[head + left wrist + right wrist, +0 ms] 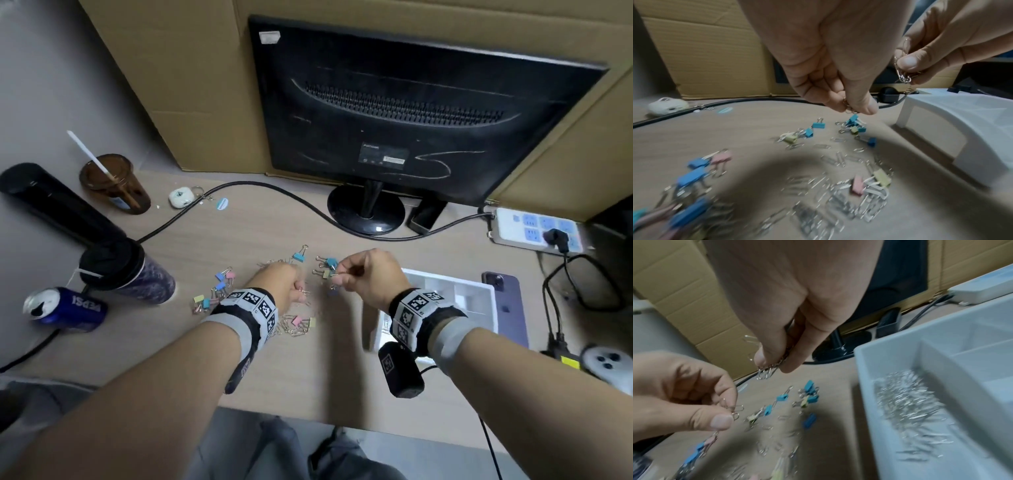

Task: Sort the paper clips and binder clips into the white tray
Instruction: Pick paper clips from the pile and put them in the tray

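Silver paper clips [291,327] and small pastel binder clips [221,284] lie scattered on the wooden desk in front of me. My left hand [299,294] hovers over the pile and pinches a few paper clips [849,110] between thumb and fingers. My right hand [337,274], just to its right and a little higher, pinches a small bunch of paper clips [766,371]. The white tray [479,291] stands right of both hands. Its nearest compartment holds a heap of paper clips [906,404]. Blue binder clips [856,124] lie below the hands.
A black monitor [411,113] stands behind, with a thick cable [274,192] running across the desk. At the left are a lying Pepsi can [65,308], a dark tumbler [126,274] and a cup with a straw [113,185]. A phone [507,305] and a power strip [534,229] sit right of the tray.
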`<action>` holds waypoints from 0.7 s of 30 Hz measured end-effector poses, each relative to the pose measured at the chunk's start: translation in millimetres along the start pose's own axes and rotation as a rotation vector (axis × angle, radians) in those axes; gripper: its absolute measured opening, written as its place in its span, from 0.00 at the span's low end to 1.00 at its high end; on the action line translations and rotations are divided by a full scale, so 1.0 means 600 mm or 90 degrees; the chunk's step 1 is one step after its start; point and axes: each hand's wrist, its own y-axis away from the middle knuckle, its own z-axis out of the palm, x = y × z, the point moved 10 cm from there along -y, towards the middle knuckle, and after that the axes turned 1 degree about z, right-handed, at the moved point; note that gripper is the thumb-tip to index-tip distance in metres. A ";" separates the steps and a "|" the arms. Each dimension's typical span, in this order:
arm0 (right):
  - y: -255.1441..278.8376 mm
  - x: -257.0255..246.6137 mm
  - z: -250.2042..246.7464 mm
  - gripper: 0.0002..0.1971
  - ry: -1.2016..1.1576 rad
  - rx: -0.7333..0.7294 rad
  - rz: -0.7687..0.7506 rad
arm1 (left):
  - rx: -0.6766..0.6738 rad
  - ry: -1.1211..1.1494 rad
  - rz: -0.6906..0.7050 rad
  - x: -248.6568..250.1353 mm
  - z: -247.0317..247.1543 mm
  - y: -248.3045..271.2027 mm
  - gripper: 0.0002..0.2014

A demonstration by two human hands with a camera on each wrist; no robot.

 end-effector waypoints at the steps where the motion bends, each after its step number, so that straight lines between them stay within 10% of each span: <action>1: 0.007 0.013 -0.022 0.06 -0.010 0.014 0.009 | 0.001 -0.004 0.006 0.022 -0.003 -0.002 0.07; 21: 0.074 0.197 -0.081 0.07 0.074 0.017 0.119 | 0.012 0.035 0.112 0.185 0.067 -0.035 0.09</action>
